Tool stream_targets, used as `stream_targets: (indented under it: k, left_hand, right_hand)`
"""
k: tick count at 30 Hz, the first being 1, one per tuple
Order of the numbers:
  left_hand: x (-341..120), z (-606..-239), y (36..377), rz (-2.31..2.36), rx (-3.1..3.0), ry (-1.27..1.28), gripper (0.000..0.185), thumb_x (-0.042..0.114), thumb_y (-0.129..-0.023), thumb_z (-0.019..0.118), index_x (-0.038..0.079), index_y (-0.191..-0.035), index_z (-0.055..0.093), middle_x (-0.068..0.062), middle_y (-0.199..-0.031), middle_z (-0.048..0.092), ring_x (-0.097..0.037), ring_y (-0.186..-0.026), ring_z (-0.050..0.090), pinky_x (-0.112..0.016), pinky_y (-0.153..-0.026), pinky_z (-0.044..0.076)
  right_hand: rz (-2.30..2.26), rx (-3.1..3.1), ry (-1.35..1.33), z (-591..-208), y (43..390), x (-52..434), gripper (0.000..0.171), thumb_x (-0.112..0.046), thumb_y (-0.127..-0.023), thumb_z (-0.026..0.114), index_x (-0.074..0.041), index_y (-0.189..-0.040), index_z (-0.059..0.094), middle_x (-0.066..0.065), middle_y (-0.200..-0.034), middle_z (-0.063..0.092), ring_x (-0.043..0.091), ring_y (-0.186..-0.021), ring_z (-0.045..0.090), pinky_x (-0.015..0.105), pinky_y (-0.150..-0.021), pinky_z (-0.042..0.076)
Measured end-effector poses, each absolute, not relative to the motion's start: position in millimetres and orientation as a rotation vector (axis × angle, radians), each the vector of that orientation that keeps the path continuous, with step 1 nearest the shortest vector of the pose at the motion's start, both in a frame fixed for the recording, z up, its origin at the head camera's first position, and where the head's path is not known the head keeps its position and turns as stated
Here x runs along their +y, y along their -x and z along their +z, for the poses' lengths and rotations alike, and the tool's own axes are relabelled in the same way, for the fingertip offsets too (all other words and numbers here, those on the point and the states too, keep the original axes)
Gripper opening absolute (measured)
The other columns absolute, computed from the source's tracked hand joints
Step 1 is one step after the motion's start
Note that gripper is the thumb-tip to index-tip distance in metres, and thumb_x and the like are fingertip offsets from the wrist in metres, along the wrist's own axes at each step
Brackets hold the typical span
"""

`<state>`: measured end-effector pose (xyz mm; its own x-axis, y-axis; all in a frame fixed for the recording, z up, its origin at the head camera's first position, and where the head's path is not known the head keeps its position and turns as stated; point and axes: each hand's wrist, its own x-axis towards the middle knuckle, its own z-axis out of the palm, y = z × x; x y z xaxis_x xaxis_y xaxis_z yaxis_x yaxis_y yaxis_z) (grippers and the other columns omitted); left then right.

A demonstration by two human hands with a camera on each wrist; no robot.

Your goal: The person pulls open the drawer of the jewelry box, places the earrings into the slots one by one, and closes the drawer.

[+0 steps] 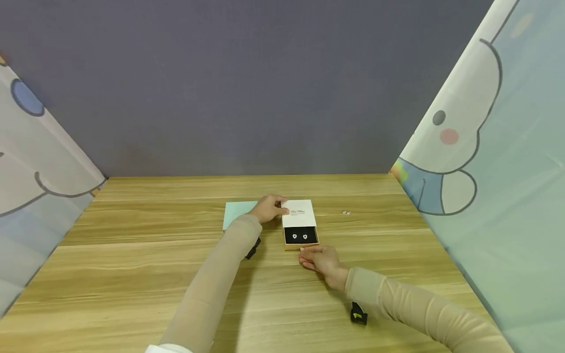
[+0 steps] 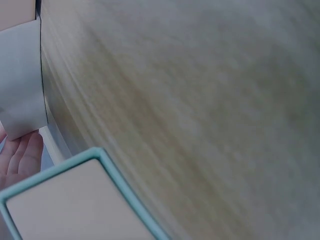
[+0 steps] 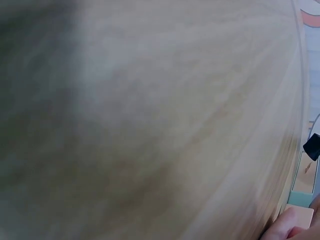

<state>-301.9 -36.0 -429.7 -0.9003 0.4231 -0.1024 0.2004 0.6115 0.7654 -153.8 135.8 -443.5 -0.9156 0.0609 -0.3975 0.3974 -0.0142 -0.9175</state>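
Hands [image 1: 269, 208] at drawer box [image 1: 299, 223] edges

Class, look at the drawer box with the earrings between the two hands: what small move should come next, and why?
Probably the right hand eases the drawer in or out while the left hand steadies the white sleeve. The drawer stands partly out, showing two earrings, with right fingertips at its front edge.

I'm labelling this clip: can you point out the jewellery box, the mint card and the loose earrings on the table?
jewellery box [image 1: 299, 214]: head view, on its white sleeve.
mint card [image 1: 235, 212]: head view, on its bare left part.
loose earrings [image 1: 346, 213]: head view, on the small pair right of the box.
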Motion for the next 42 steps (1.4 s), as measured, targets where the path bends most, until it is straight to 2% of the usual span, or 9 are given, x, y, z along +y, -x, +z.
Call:
stream_targets:
  k: [7, 18, 25, 33, 42]
  left_hand:
    - [-36.6, -427.9, 303.1, 1.169, 2.568, -0.521, 0.05, 0.027, -0.085, 0.065, 0.01, -0.131, 0.052, -0.008, -0.13, 0.053, -0.021, -0.114, 0.051, -0.036, -0.097, 0.043]
    - [-36.0, -426.8, 298.1, 1.14, 2.569, -0.531, 0.051, 0.028, -0.086, 0.064, 0.01, -0.132, 0.051, -0.009, -0.133, 0.051, -0.023, -0.12, 0.048, -0.038, -0.101, 0.04]
    - [-35.7, -426.0, 297.7, 1.146, 2.584, -0.537, 0.05, 0.027, -0.086, 0.065, 0.009, -0.131, 0.052, -0.008, -0.128, 0.054, -0.02, -0.108, 0.052, -0.036, -0.095, 0.043]
    - [-35.1, -427.0, 300.4, 1.13, 2.576, -0.538, 0.051, 0.027, -0.086, 0.065, 0.009, -0.132, 0.051, -0.009, -0.133, 0.051, -0.022, -0.118, 0.049, -0.037, -0.1, 0.041]
    - [-35.4, -423.5, 297.0, 1.124, 2.566, -0.523, 0.051, 0.027, -0.086, 0.065, 0.01, -0.133, 0.05, -0.009, -0.133, 0.051, -0.022, -0.118, 0.049, -0.038, -0.099, 0.041]
  right_hand:
    - [-2.04, 2.039, -0.493, -441.3, 154.3, 133.7, 0.018, 0.005, -0.083, 0.061, 0.014, -0.099, 0.061, 0.011, -0.076, 0.069, 0.009, -0.063, 0.064, 0.022, -0.064, 0.056]
    - [-1.994, 2.026, -0.513, -440.8, 158.0, 135.0, 0.019, 0.003, -0.084, 0.06, 0.013, -0.1, 0.061, 0.011, -0.078, 0.069, 0.01, -0.065, 0.064, 0.024, -0.067, 0.056]
    - [-1.995, 2.007, -0.509, -440.3, 166.3, 135.7, 0.021, 0.006, -0.083, 0.06, 0.012, -0.103, 0.061, 0.011, -0.077, 0.069, 0.01, -0.065, 0.065, 0.022, -0.066, 0.055]
    - [-1.962, 2.014, -0.51, -441.5, 173.4, 135.9, 0.021, 0.004, -0.084, 0.058, 0.01, -0.104, 0.061, 0.011, -0.079, 0.069, 0.01, -0.065, 0.065, 0.02, -0.066, 0.055]
    - [-1.969, 2.014, -0.538, -442.4, 183.3, 134.5, 0.021, 0.004, -0.084, 0.059, 0.01, -0.103, 0.062, 0.007, -0.073, 0.068, 0.007, -0.061, 0.064, 0.018, -0.062, 0.054]
